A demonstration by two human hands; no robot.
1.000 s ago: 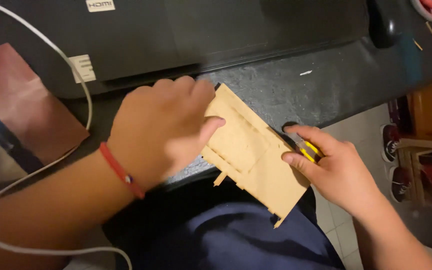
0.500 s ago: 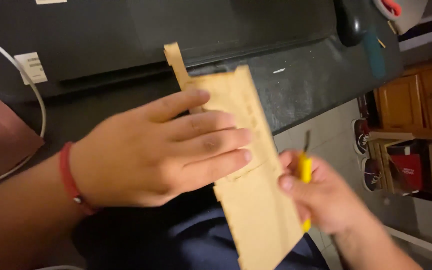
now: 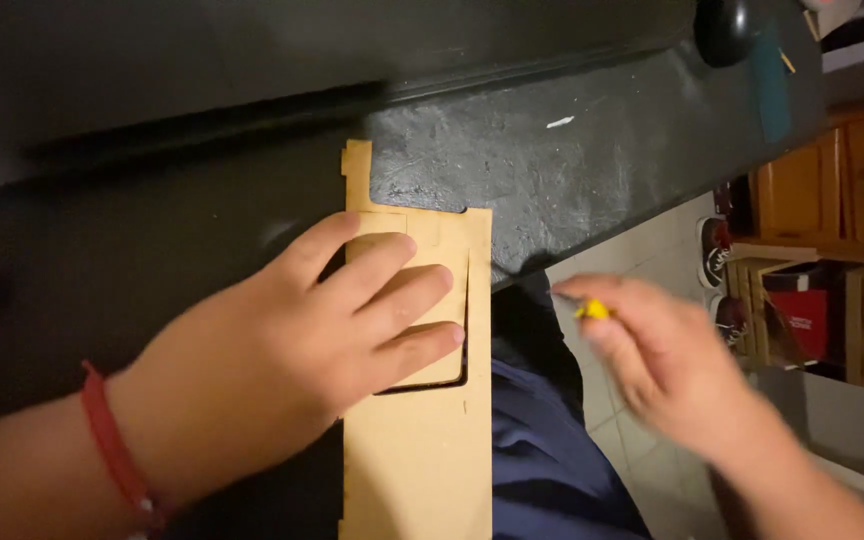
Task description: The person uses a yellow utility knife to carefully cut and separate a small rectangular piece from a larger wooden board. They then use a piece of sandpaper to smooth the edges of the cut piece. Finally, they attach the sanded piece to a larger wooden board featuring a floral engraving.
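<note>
A tan laser-cut wooden sheet [image 3: 422,460] lies upright in view across the front edge of a dark desk [image 3: 572,160], with a rectangular panel cut into it. My left hand [image 3: 302,350], with a red band on the wrist, lies flat on that panel, fingers spread and pressing down. My right hand [image 3: 667,370] is blurred to the right of the sheet, off the desk and not touching the sheet. It holds a small yellow tool [image 3: 592,310] between the fingers.
A dark flat device [image 3: 202,70] fills the back of the desk, with a black mouse [image 3: 722,30] at the far right. Wooden furniture [image 3: 822,190] and a red box [image 3: 802,320] stand on the tiled floor at right. My blue-clothed lap [image 3: 552,460] is below.
The wooden sheet has been turned from a slant to lie straight, and my left hand now presses it flat. My right hand has let go of the sheet's edge and moved away to the right.
</note>
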